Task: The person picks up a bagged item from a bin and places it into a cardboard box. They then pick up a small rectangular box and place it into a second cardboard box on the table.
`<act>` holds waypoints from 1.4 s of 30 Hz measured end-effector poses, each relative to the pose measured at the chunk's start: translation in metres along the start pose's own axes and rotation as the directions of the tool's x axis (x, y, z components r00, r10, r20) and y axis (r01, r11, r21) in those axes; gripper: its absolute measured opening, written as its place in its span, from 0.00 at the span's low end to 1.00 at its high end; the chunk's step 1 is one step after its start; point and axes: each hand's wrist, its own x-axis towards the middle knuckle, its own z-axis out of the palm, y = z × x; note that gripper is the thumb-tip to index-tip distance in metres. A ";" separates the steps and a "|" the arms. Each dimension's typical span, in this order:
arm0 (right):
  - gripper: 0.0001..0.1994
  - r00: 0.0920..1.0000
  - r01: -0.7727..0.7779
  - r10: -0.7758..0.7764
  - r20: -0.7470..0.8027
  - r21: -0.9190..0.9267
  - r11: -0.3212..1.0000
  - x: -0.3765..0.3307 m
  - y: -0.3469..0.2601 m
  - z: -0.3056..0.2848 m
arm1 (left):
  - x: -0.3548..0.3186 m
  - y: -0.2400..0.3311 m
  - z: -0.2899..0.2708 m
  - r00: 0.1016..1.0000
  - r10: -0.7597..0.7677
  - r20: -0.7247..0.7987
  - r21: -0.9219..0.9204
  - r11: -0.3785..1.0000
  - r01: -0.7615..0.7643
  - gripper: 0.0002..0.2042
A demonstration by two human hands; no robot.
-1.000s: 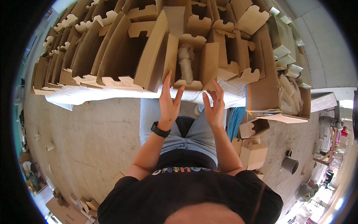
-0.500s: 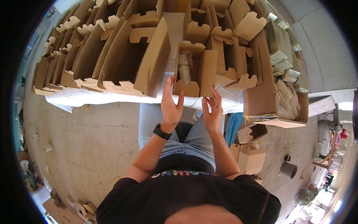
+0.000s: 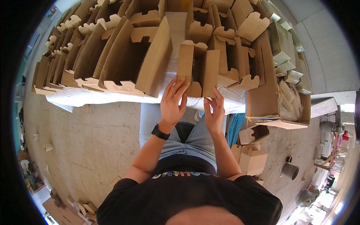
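Observation:
A small brown cardboard box (image 3: 194, 90) stands in front of me at the near edge of the table. Its left flap (image 3: 185, 60) is folded inward over the contents, while the right flap (image 3: 210, 73) still stands up. My left hand (image 3: 172, 98) rests its outstretched fingers on the lower end of the left flap. At the near right corner of the box, my right hand (image 3: 214, 112) touches the right flap with its fingertips, fingers apart. The plastic-wrapped item inside is almost wholly hidden by the flap and shadow.
Rows of open cardboard boxes (image 3: 123, 60) fill the table's left side. More open boxes (image 3: 227, 56) stand at the right. A large carton (image 3: 262, 101) holds pale plastic-wrapped pieces (image 3: 288, 99). White sheeting (image 3: 93, 96) covers the table edge. Boxes (image 3: 253, 161) and a grey bucket (image 3: 290, 171) sit on the floor.
The left flap has swung inward over the box, covering the wrapped item that showed before. My left hand has moved up onto that flap; the right hand has barely moved.

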 end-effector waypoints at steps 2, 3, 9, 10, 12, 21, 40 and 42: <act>0.22 1.000 -0.008 0.008 0.010 -0.002 1.000 0.000 -0.001 0.000 | -0.001 0.001 -0.003 1.000 0.006 0.030 0.016 1.000 -0.006 0.18; 0.23 1.000 -0.012 0.012 0.015 -0.004 1.000 0.000 -0.002 0.000 | -0.002 0.002 -0.005 0.999 0.010 0.047 0.028 1.000 -0.011 0.18; 0.21 1.000 0.009 -0.009 0.023 0.013 1.000 0.000 -0.002 -0.001 | -0.001 -0.003 -0.009 0.994 0.034 0.102 0.073 0.996 -0.041 0.16; 0.21 0.999 0.026 -0.026 0.021 0.023 0.999 0.001 -0.001 -0.001 | 0.000 -0.004 -0.009 0.994 0.036 0.106 0.074 0.996 -0.044 0.16; 0.20 0.995 0.103 -0.102 0.013 -0.103 0.989 0.005 -0.005 -0.002 | 0.002 -0.006 -0.009 0.995 0.037 0.091 0.073 0.996 -0.043 0.14; 0.16 0.997 0.070 -0.071 -0.014 -0.043 0.997 0.014 -0.004 0.003 | 0.050 0.005 -0.017 0.978 -0.117 0.174 0.104 0.990 0.100 0.33; 0.13 1.000 0.018 -0.018 -0.005 0.093 0.996 0.011 0.015 0.000 | 0.131 -0.041 0.010 0.845 -0.306 0.438 -0.039 0.933 0.358 0.49; 0.13 0.999 0.034 -0.034 -0.004 0.101 0.994 0.010 0.015 0.001 | 0.128 -0.044 0.012 0.875 -0.265 0.404 -0.094 0.940 0.328 0.46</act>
